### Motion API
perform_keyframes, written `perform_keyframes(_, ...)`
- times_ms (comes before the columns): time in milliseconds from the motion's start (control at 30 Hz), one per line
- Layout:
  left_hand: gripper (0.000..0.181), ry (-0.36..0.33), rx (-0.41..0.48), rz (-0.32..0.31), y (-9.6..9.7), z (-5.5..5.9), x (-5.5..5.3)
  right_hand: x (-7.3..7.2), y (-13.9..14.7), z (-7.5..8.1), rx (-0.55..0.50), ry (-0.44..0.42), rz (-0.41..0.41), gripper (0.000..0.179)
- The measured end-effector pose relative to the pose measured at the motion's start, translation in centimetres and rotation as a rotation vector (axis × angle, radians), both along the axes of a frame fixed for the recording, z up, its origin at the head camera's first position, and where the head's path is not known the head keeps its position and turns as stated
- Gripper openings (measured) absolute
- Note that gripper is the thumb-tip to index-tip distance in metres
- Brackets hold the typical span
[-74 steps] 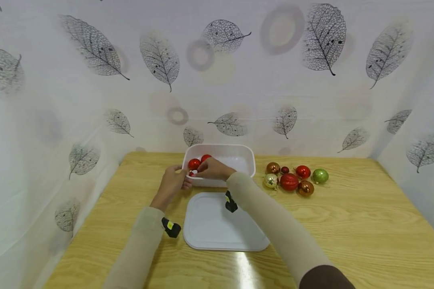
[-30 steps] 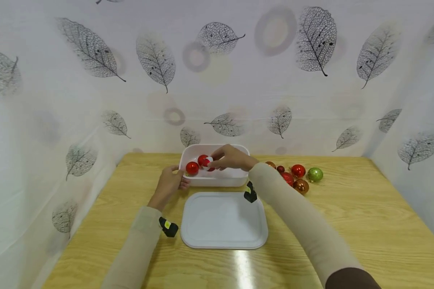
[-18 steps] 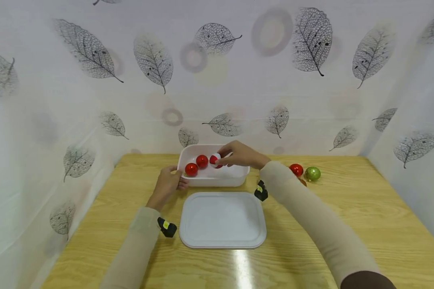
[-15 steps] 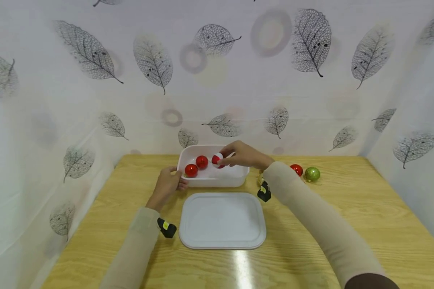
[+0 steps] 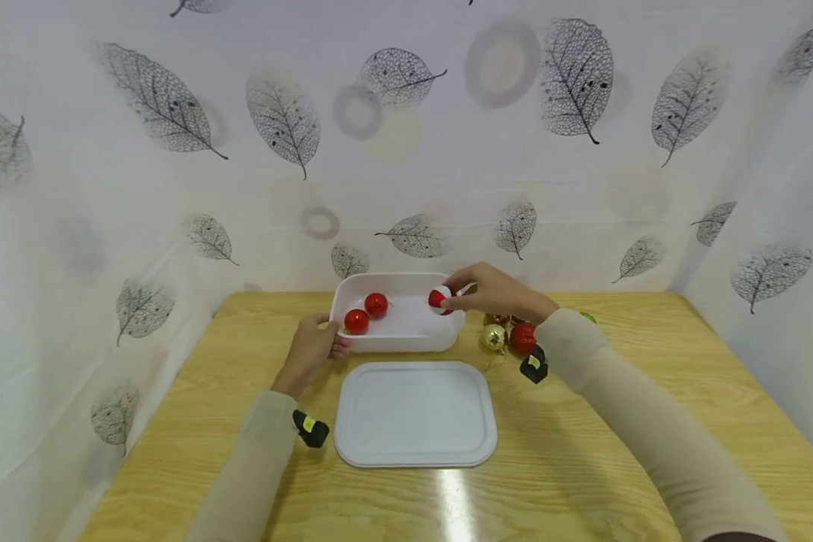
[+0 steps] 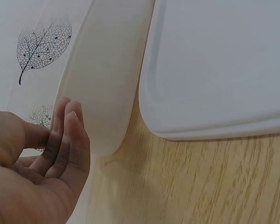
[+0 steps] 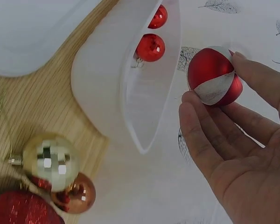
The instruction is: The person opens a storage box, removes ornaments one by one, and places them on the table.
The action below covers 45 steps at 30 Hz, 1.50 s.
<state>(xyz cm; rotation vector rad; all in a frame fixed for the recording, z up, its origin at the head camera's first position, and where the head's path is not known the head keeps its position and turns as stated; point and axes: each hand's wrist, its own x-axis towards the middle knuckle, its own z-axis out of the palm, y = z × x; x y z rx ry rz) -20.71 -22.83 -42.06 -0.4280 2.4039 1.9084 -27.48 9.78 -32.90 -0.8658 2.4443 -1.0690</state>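
My right hand [image 5: 491, 292] pinches a red and white Christmas ball [image 7: 214, 77] between thumb and fingertips, above the right end of the white plastic box [image 5: 406, 343]. In the box's left part lie two shiny red balls, one near the front corner [image 5: 356, 322] and one behind it [image 5: 376, 305]. My left hand [image 5: 309, 346] grips the box's left front corner, thumb at the rim and fingers against the outer wall [image 6: 100, 84].
A white lid [image 5: 416, 414] lies flat in front of the box. To the box's right is a cluster of Christmas balls, with a pale gold one [image 5: 494, 337], a textured red one [image 5: 523, 339] and a copper one [image 7: 79, 195]; my right forearm hides others. Leaf-patterned cloth stands behind the table.
My right hand has carried the red and white ball up from the box's left end and rightward to above its right end. My left hand has stayed at the corner.
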Motion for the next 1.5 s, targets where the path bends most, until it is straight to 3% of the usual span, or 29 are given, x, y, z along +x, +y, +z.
perform_keyframes(433,0.044,0.008,0.013,-0.011,0.0,0.1,0.2,0.9,5.9,0.8,0.022,0.071,-0.075,0.045)
perform_keyframes(733,0.044,-0.005,-0.008,-0.002,0.0,0.1,0.0,2.1,10.0,0.8,0.019,0.046,-0.138,0.051)
perform_keyframes(1500,0.045,0.002,-0.003,-0.024,-0.1,0.1,0.1,3.8,18.4,-2.3,0.093,-0.015,-0.274,0.054)
